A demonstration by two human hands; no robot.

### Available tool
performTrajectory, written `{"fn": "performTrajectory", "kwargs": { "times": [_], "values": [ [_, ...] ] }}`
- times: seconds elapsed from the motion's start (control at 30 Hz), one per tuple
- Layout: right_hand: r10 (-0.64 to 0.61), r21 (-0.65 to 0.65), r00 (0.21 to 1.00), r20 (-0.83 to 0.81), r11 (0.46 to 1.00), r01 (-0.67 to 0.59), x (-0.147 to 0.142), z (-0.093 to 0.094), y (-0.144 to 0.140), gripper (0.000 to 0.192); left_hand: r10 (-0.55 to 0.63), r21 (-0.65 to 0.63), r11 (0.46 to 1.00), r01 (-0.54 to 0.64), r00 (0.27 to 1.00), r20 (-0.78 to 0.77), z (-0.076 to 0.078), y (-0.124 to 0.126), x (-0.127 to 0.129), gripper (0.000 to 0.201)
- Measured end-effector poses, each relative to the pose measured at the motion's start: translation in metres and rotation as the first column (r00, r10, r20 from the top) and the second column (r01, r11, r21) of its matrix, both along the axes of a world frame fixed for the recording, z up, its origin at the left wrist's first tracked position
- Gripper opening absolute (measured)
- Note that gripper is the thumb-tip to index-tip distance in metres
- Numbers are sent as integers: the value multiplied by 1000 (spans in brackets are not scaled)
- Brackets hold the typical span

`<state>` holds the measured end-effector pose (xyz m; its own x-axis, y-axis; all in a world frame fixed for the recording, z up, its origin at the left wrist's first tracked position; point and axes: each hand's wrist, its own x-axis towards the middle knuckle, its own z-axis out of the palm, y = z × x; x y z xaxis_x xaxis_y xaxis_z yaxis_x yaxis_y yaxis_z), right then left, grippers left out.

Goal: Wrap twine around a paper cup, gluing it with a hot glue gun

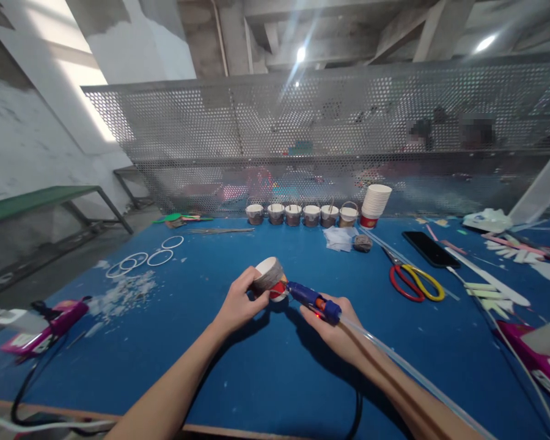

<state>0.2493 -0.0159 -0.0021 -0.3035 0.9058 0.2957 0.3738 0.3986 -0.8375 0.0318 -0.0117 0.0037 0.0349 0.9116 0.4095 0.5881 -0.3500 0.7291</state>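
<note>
Your left hand [241, 305] grips a half-wrapped cup [269, 278]; your right hand [337, 327] clasps the glue gun [310, 299]; six cups [302, 214] stand finished, the stack [374, 203] waits.

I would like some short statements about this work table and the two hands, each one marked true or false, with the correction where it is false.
1. The left hand holds a paper cup wrapped in twine. True.
2. The right hand holds scissors. False: it holds a blue glue gun; the scissors lie on the table.
3. The glue gun's tip is at the cup. True.
4. The phone lies left of the cup. False: it lies to the right.
5. A stack of paper cups stands by the perforated screen. True.
</note>
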Motion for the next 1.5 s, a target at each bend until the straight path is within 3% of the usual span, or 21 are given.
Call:
{"fn": "performTrajectory", "kwargs": {
  "times": [0.1, 0.3, 0.6, 0.8, 0.97, 1.17, 1.27, 1.37, 1.5],
  "values": [
    [33, 19, 999, 15, 999, -34, -2, 2, -2, 27, 8, 6, 1000, -8, 1000, -6, 1, 0, 2, 10],
    [-28, -9, 999, 29, 1000, 29, 1, 0, 2, 32, -2, -33, 999, 2, 1000, -12, 2, 0, 1, 10],
    [54, 14, 993, 103, 998, -56, -8, 3, -11, 28, 16, -21, 1000, -16, 1000, -20, 1, 0, 5, 12],
    [-10, 23, 996, 88, 1000, 8, -3, -1, -2, 29, 32, -53, 998, -33, 999, -9, 2, 0, 5, 12],
    [-68, -80, 997, -35, 995, 65, 1, 2, 4, 32, 7, -115, 993, 4, 996, 93, 3, 0, 3, 10],
    [-194, -271, 966, -170, 952, 144, 4, 7, 8, 36, 32, -241, 970, 17, 980, 198, 4, 0, 5, 11],
    [-207, -211, 948, -240, 965, 158, 3, 5, 9, 27, 56, -290, 957, 7, 976, 210, 2, 0, 10, 14],
    [-124, -92, 944, -306, 991, 100, -3, -3, 9, 19, 75, -319, 948, 1, 972, 225, 0, -1, 15, 15],
    [-10, 65, 969, -247, 998, 27, -14, -15, 7, 18, 98, -330, 944, -16, 967, 234, -3, -2, 20, 19]
  ]
}}
